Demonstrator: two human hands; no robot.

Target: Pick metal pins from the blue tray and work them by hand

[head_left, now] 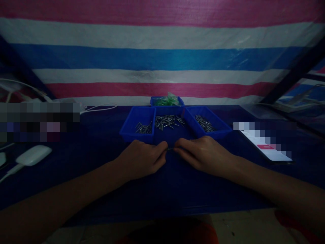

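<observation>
My left hand [144,157] and my right hand [203,154] meet above the blue tabletop, fingertips pinched. Between them runs a thin metal pin [170,149], one end in each hand; most of it is hidden by the fingers. Just beyond, a loose pile of similar metal pins [166,121] lies on the table. A blue bin [127,128] on the left holds some bent-looking metal pins [144,128]. In the right blue bin [220,127] are more slim metal pieces [203,123].
A third blue bin [167,108] at the back contains green items in clear plastic [167,100]. To the right lies a lit phone [269,147], partly blurred out. A white charger [34,155] with its cable sits on the left. Striped sheeting [162,57] hangs behind the table [177,193].
</observation>
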